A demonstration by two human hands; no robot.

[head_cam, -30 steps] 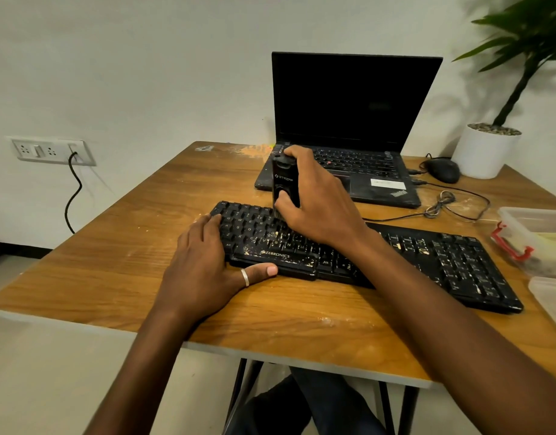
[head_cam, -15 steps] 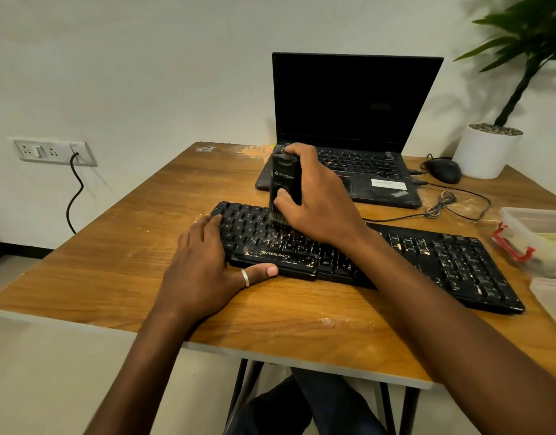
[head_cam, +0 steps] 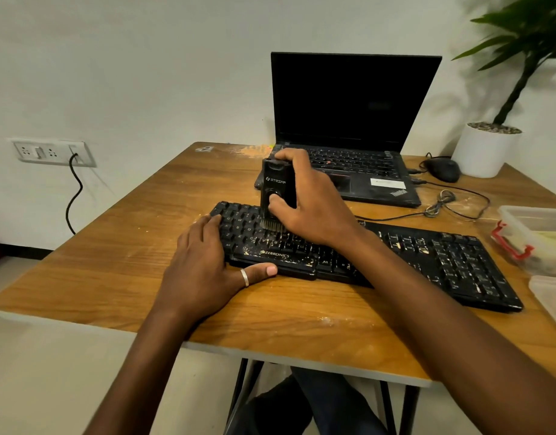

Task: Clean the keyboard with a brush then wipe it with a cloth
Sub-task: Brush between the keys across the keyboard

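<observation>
A black keyboard (head_cam: 427,255), speckled with pale crumbs, lies across the wooden table (head_cam: 113,246). My right hand (head_cam: 314,208) grips a black block-shaped brush (head_cam: 275,186) upright, its grey bristles down on the keys in the left-middle of the keyboard. My left hand (head_cam: 204,265) rests on the keyboard's left end, fingers flat over the keys and thumb along the front edge. No cloth is visible.
An open black laptop (head_cam: 355,120) stands behind the keyboard. A mouse (head_cam: 443,169) and coiled cable (head_cam: 440,202) lie to its right, next to a white plant pot (head_cam: 487,152). Clear plastic containers (head_cam: 537,237) sit at the right edge. A wall socket (head_cam: 50,152) is left.
My right hand has shifted the brush slightly leftward and down along the keys, so the bristles now show. My left hand has stayed put.
</observation>
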